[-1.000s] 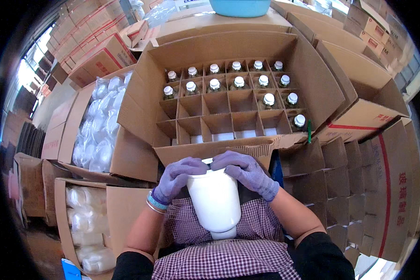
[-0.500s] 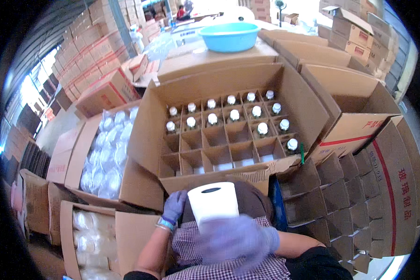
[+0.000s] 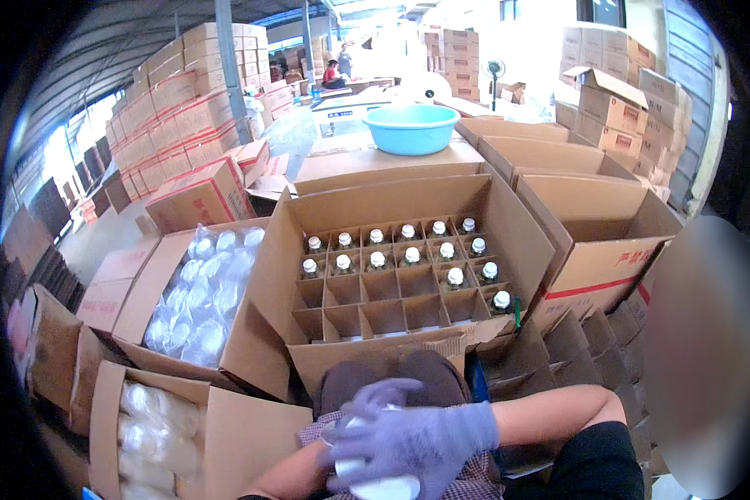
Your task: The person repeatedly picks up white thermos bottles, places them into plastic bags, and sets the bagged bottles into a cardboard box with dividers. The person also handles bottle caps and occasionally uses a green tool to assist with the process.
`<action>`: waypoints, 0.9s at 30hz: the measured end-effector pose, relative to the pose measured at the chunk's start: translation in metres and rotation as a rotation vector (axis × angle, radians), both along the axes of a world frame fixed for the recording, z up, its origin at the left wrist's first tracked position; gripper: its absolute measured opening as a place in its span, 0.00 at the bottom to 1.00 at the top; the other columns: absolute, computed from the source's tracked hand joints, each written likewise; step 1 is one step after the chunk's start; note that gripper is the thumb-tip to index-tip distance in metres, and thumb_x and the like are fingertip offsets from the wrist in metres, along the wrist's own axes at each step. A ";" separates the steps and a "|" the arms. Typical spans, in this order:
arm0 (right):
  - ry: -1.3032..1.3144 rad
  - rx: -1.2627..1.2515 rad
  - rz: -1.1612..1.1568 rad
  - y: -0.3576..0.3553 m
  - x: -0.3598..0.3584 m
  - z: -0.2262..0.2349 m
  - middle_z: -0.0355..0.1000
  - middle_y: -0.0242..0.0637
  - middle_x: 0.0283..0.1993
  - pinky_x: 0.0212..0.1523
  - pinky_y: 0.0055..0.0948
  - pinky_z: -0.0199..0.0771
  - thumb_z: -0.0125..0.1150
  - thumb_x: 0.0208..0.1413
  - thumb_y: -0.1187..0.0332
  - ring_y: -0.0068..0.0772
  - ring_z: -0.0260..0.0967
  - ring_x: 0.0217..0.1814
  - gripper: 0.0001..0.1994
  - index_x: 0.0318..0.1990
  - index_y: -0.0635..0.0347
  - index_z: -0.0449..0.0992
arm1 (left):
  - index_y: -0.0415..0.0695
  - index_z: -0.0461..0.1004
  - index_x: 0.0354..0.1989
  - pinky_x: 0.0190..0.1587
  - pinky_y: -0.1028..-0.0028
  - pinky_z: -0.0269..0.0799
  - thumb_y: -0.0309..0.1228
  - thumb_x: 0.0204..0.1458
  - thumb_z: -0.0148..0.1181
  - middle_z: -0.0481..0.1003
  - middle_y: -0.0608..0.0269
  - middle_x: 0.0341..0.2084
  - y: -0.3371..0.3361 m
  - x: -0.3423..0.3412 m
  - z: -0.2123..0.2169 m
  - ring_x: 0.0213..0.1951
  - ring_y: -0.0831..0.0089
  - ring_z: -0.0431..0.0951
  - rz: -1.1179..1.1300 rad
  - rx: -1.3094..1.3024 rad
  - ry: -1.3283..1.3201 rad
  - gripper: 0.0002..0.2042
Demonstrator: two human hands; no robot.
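Right hand (image 3: 412, 442) in a purple glove wrapping over a white bottle (image 3: 375, 483), fingers (image 3: 375, 392) spread and curled around it, gripping down low against the lap. Left hand tucked out of sight beneath (grip impossible to judge). Bottle sitting right under the palm, smooth, white, mostly covered. Just beyond the knuckles, the divided carton (image 3: 400, 287) standing open, capped bottles (image 3: 408, 254) filling its far rows. Further off, blue basin (image 3: 411, 127) resting atop boxes.
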State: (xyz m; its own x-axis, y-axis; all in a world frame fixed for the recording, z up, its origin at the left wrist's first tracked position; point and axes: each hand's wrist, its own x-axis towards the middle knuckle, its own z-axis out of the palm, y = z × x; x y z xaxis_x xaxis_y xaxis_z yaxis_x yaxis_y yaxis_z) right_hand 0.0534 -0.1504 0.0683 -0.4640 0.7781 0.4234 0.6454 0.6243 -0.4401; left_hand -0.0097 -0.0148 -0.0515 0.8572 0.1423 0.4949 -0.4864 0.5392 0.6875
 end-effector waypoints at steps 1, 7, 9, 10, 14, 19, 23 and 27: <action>0.027 -0.110 -0.096 -0.001 0.008 0.010 0.66 0.47 0.61 0.69 0.56 0.59 0.70 0.43 0.51 0.57 0.63 0.66 0.28 0.53 0.51 0.76 | 0.37 0.68 0.62 0.61 0.60 0.70 0.35 0.61 0.56 0.71 0.47 0.57 0.003 -0.020 -0.008 0.58 0.57 0.73 0.151 0.082 0.149 0.22; -0.447 -0.370 -0.720 -0.036 0.076 -0.095 0.70 0.57 0.60 0.54 0.49 0.76 0.44 0.69 0.54 0.59 0.72 0.55 0.22 0.59 0.60 0.71 | 0.33 0.54 0.73 0.67 0.65 0.63 0.40 0.57 0.69 0.65 0.47 0.66 -0.031 -0.094 -0.035 0.64 0.62 0.70 0.262 0.613 0.601 0.41; -0.015 -0.308 -0.696 -0.023 0.040 -0.026 0.61 0.61 0.68 0.70 0.55 0.60 0.60 0.54 0.46 0.67 0.60 0.69 0.38 0.70 0.56 0.62 | 0.35 0.54 0.73 0.68 0.64 0.62 0.40 0.55 0.70 0.67 0.52 0.66 0.018 -0.086 -0.034 0.65 0.63 0.68 -0.112 0.348 0.696 0.42; -0.216 -0.173 -0.547 -0.029 0.028 0.001 0.57 0.58 0.71 0.74 0.62 0.48 0.62 0.53 0.42 0.68 0.51 0.75 0.40 0.70 0.53 0.63 | 0.38 0.56 0.73 0.68 0.64 0.63 0.39 0.53 0.72 0.68 0.54 0.64 0.036 -0.073 -0.006 0.65 0.65 0.69 -0.314 0.370 0.653 0.42; -0.006 -0.255 -0.353 -0.030 0.026 -0.033 0.64 0.50 0.67 0.72 0.54 0.54 0.67 0.51 0.49 0.53 0.58 0.73 0.35 0.65 0.55 0.69 | 0.40 0.60 0.72 0.69 0.64 0.62 0.41 0.53 0.71 0.69 0.54 0.64 0.029 -0.075 0.001 0.65 0.65 0.68 -0.229 0.520 0.568 0.40; -0.159 -0.525 -0.773 -0.030 0.070 -0.101 0.67 0.49 0.62 0.68 0.48 0.61 0.62 0.55 0.51 0.51 0.63 0.66 0.30 0.60 0.61 0.71 | 0.37 0.34 0.77 0.72 0.63 0.55 0.50 0.47 0.74 0.59 0.41 0.70 -0.055 -0.081 -0.058 0.70 0.56 0.61 0.280 0.872 0.445 0.61; -0.222 -0.313 -0.385 -0.028 0.011 -0.011 0.67 0.49 0.59 0.64 0.48 0.65 0.60 0.56 0.52 0.52 0.66 0.60 0.29 0.58 0.65 0.72 | 0.41 0.53 0.75 0.67 0.67 0.64 0.39 0.49 0.73 0.69 0.58 0.65 0.028 -0.066 -0.049 0.63 0.72 0.68 -0.453 0.279 0.313 0.47; 0.643 -0.508 -0.589 -0.048 0.044 -0.099 0.66 0.46 0.61 0.64 0.42 0.66 0.58 0.61 0.54 0.42 0.66 0.61 0.30 0.63 0.66 0.66 | 0.41 0.57 0.74 0.60 0.66 0.70 0.37 0.48 0.67 0.75 0.45 0.57 -0.020 -0.096 -0.006 0.57 0.59 0.77 0.129 0.774 0.707 0.42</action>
State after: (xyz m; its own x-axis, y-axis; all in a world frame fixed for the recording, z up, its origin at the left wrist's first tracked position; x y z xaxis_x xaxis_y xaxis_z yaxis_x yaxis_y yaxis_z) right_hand 0.0978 -0.1987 -0.0310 0.2523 0.9676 0.0127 0.3374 -0.0757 -0.9383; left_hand -0.1053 -0.0344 -0.0575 0.9868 0.1120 -0.1170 0.1372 -0.1945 0.9713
